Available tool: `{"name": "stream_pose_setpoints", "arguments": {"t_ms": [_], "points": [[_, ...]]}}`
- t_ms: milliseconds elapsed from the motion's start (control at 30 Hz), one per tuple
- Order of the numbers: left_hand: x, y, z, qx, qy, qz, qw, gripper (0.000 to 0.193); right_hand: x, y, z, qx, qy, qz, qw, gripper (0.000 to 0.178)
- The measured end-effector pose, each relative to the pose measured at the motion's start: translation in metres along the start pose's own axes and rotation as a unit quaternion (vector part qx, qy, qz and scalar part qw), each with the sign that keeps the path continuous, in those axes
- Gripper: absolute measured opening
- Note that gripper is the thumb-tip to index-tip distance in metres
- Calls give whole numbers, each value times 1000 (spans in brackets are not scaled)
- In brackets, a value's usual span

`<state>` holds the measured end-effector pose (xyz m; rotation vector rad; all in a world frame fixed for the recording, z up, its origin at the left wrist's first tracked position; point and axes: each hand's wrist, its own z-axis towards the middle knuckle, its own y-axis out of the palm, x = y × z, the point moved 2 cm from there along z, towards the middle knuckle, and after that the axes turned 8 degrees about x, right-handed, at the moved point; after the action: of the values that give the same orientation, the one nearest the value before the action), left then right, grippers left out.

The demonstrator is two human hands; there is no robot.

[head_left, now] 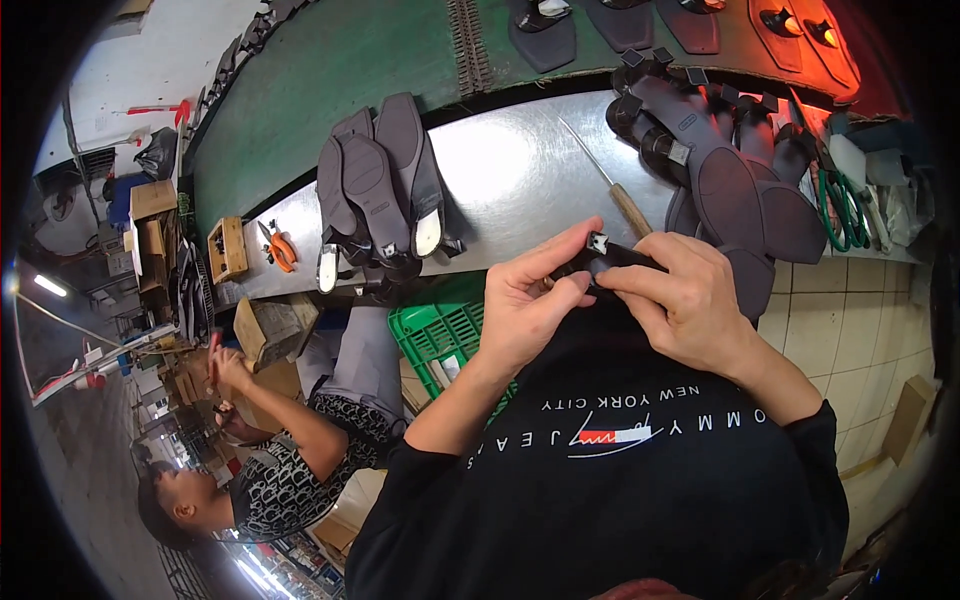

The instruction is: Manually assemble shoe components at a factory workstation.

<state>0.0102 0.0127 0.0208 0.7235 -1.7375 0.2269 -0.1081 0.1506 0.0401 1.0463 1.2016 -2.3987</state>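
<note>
Close in front of my chest, both hands hold a small black shoe part [625, 257] with a whitish end; its exact kind is mostly hidden by my fingers. My left hand [535, 300] pinches it between thumb and fingers at the whitish end. From the other side, my right hand [690, 295] is closed round it, with thumb and forefinger pressed near the middle. Just beyond, an awl [628, 208] with a wooden handle lies on the metal table [500, 160]. A pile of dark heeled shoes [725, 180] lies to the right, soles showing.
More dark shoes [380, 190] are stacked left of centre, by orange-handled pliers [280, 250] and a wooden box [228, 250]. Green-handled scissors [843, 210] are at right. A green conveyor belt [300, 130] carries shoes behind. A green crate [440, 330] and a co-worker [290, 480] are on my left.
</note>
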Motion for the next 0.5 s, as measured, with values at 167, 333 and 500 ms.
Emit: {"name": "stream_pose_setpoints", "arguments": {"t_ms": [167,333,500], "points": [[-3,-7,10,17,-20,-6,1000,41,6,-5,7,-34,-39,11,999,21],[1,-5,17,33,-79,-21,996,37,15,-8,7,-125,94,153,976,27],[5,-1,20,26,-83,-8,996,37,13,-6,2,-89,89,130,984,30]]}}
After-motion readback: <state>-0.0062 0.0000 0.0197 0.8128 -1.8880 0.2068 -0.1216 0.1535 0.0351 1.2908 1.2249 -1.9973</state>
